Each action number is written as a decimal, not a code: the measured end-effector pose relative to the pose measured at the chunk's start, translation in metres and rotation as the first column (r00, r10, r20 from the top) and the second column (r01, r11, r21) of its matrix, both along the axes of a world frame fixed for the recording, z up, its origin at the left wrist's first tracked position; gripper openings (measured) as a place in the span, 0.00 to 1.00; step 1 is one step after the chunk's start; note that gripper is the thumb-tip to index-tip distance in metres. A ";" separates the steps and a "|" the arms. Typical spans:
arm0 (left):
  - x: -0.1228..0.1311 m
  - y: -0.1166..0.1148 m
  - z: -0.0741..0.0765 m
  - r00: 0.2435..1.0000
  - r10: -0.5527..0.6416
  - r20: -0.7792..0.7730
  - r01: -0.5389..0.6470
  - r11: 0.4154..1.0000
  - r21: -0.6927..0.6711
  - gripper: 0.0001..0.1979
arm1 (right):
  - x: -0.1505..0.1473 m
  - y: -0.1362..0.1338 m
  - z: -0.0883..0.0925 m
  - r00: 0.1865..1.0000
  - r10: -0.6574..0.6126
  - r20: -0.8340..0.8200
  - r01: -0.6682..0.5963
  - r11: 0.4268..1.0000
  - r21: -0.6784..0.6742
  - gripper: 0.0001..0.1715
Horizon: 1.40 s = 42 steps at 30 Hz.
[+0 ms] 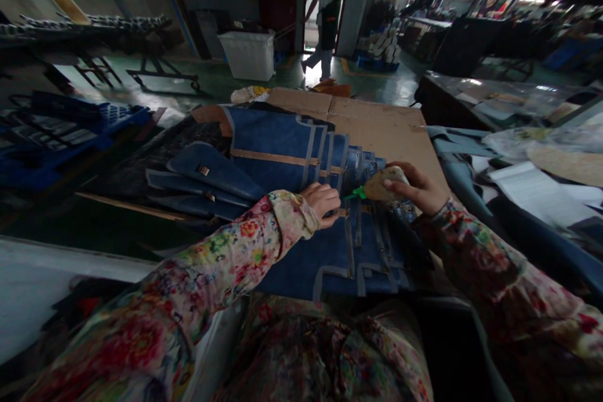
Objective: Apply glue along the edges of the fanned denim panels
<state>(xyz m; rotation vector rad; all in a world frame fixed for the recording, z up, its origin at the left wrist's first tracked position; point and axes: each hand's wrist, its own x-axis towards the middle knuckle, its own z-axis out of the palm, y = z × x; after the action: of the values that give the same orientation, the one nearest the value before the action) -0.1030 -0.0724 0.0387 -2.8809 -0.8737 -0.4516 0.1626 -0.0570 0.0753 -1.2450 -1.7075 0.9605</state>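
My right hand is wrapped round a squeeze bottle, dull yellowish, with a green nozzle pointing left and down at the work. Blue leather-like panels with grey edges lie overlapped in a stepped row, a brown strip running across them. On these panels rests my left hand, fingers curled and close together at a panel edge just left of the nozzle. Its fingertips are partly hidden. Several folded blue pieces, one with a small label, lie left of the panels.
Cardboard covers the far part of the table. At the right are blue material and white sheets. Behind stand a white bin and blue pallets. A person walks by the doorway.
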 end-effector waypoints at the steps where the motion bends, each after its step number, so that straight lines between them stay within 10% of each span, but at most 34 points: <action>1: 0.000 0.000 0.000 1.000 0.005 -0.010 -0.005 1.000 0.018 0.08 | 0.000 -0.001 0.000 1.000 -0.005 -0.008 0.005 1.000 0.004 0.33; 10: 0.003 -0.002 -0.001 0.995 0.067 -0.077 -0.056 0.990 0.132 0.06 | 0.000 -0.012 0.003 1.000 -0.003 0.012 0.003 0.998 -0.055 0.33; 21: 0.003 0.005 -0.005 0.993 0.101 0.059 -0.097 0.994 -0.054 0.14 | -0.005 -0.034 0.009 0.999 0.008 0.048 -0.003 0.994 -0.106 0.34; 28: 0.005 0.005 -0.012 0.931 0.321 0.174 -0.314 0.947 -0.071 0.18 | -0.006 -0.044 0.010 0.998 0.034 0.055 -0.026 0.991 -0.133 0.32; 42: 0.010 0.009 -0.015 0.894 0.441 0.077 -0.422 0.887 -0.189 0.20 | -0.004 -0.078 0.017 0.990 0.110 -0.084 -0.130 0.946 -0.297 0.31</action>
<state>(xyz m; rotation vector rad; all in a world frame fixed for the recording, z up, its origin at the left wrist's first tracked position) -0.0935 -0.0633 0.0236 -2.6914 -1.5980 -0.5220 0.1587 -0.1350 0.0919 -1.2956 -1.6419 1.3619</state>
